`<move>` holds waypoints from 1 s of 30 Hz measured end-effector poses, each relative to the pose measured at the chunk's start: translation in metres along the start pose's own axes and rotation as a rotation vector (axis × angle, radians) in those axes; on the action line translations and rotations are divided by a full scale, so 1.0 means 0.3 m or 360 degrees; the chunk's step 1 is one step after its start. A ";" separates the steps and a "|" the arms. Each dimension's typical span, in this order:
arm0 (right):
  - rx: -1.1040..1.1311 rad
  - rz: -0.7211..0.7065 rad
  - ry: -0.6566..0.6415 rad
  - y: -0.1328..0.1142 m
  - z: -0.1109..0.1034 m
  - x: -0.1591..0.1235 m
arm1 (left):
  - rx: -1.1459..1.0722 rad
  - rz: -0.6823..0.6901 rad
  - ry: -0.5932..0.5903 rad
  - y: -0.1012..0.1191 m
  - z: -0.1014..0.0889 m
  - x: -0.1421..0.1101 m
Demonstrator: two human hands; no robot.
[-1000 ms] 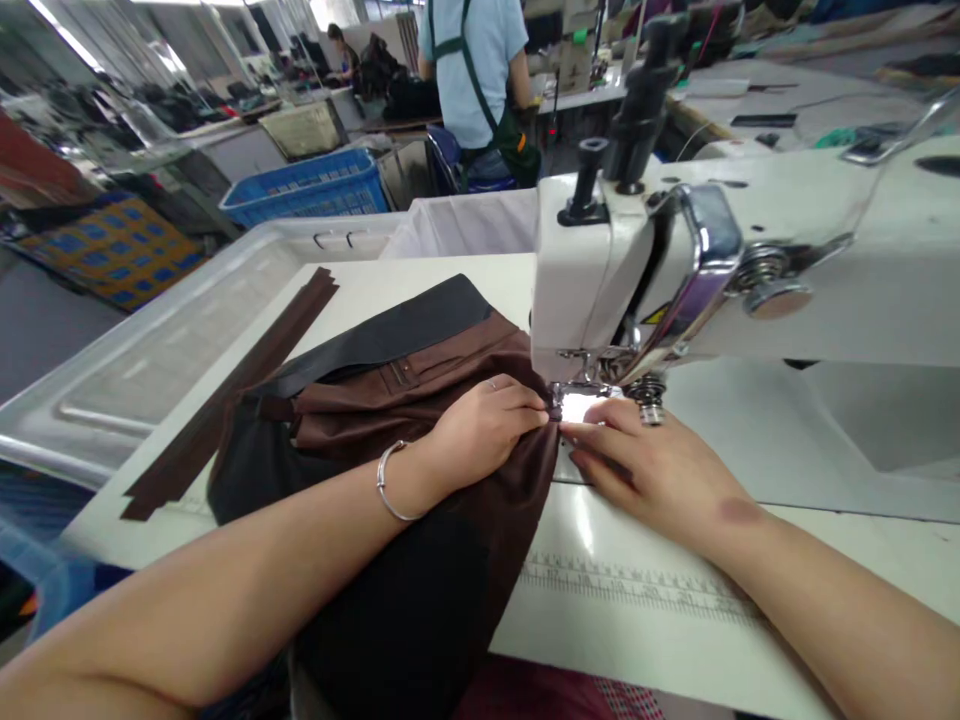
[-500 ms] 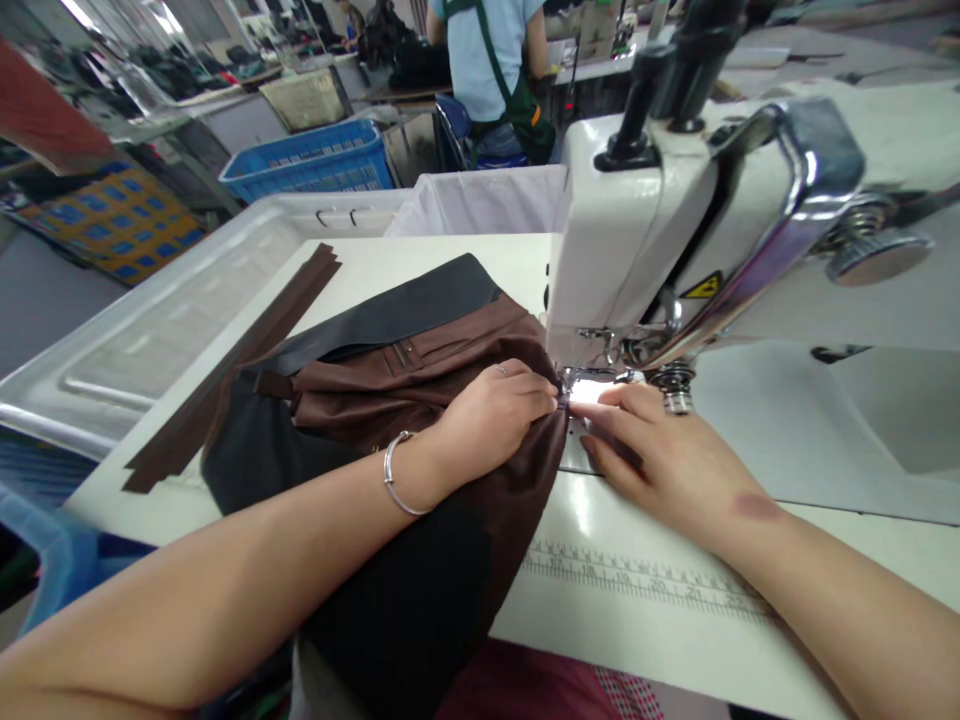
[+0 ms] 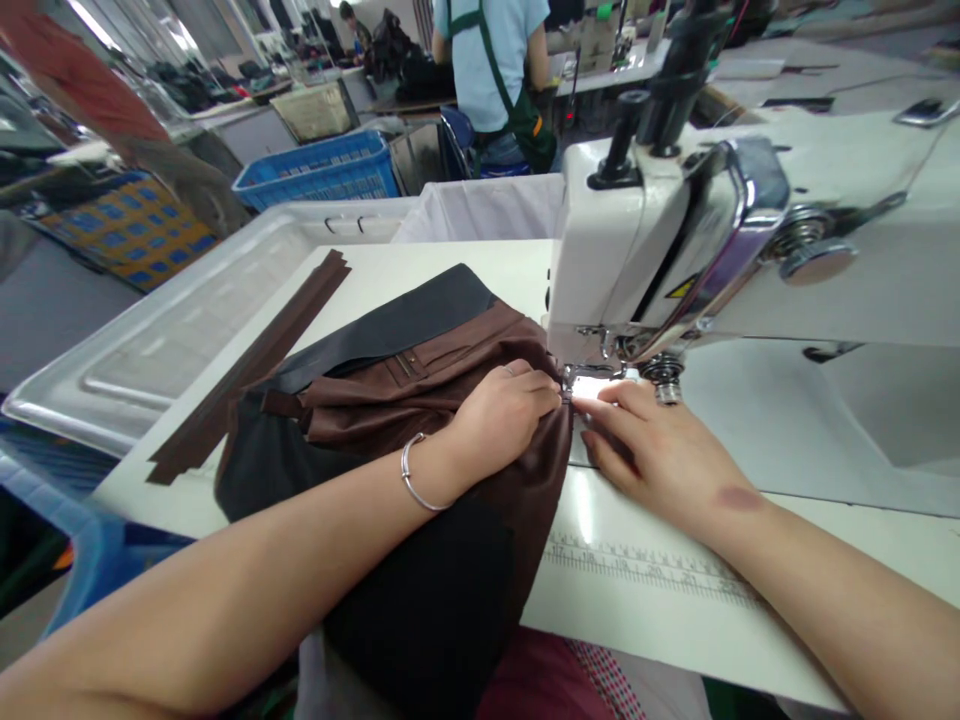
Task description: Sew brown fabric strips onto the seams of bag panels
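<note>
A brown and black leather-like piece point(image 3: 390, 372) with a zip lies bunched on the sewing machine table, its right edge at the presser foot. My left hand point(image 3: 504, 418), a bangle at its wrist, rests on the brown part with bent fingers gripping the edge near the needle. From the other side my right hand point(image 3: 645, 440) reaches in, its forefinger touching that edge and its thumb spread apart below. The sewing machine point(image 3: 630, 240) stands over the fingertips, and a small lamp lights the needle plate. The needle tip is hard to make out.
Brown strips point(image 3: 255, 365) lie on the table's left part. A printed ruler point(image 3: 637, 568) runs along the front. Beyond the table are a clear plastic bin point(image 3: 112, 350) and a blue basket point(image 3: 322, 165). A person point(image 3: 495, 70) sits ahead; another person in red point(image 3: 82, 75) stands left.
My view has shifted slightly, so the table scene sits a little differently. The person in red at left shows more of the body. Both hands keep nearly the same place at the needle.
</note>
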State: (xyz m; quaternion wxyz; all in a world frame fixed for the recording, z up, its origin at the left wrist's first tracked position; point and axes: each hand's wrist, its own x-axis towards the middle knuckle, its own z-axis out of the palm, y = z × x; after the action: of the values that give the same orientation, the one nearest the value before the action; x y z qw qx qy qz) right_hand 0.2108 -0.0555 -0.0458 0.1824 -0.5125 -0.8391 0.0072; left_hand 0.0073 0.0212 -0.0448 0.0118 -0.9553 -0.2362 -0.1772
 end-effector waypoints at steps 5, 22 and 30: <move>0.0000 0.0027 -0.0034 -0.001 0.001 0.001 | -0.0056 0.0021 0.0017 -0.025 0.005 0.017; 0.0048 0.0035 0.0019 0.014 0.012 -0.001 | -0.0138 0.0000 -0.0089 -0.042 0.008 0.031; 0.0081 -0.0004 0.0027 0.037 0.038 -0.005 | -0.0130 -0.0050 -0.0261 -0.041 -0.054 0.040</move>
State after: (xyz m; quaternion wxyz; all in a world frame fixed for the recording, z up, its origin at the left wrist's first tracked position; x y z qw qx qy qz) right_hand 0.2174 -0.0493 -0.0591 0.2025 -0.5065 -0.8378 0.0240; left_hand 0.0062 0.0359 -0.0263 -0.0492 -0.9625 -0.2440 -0.1082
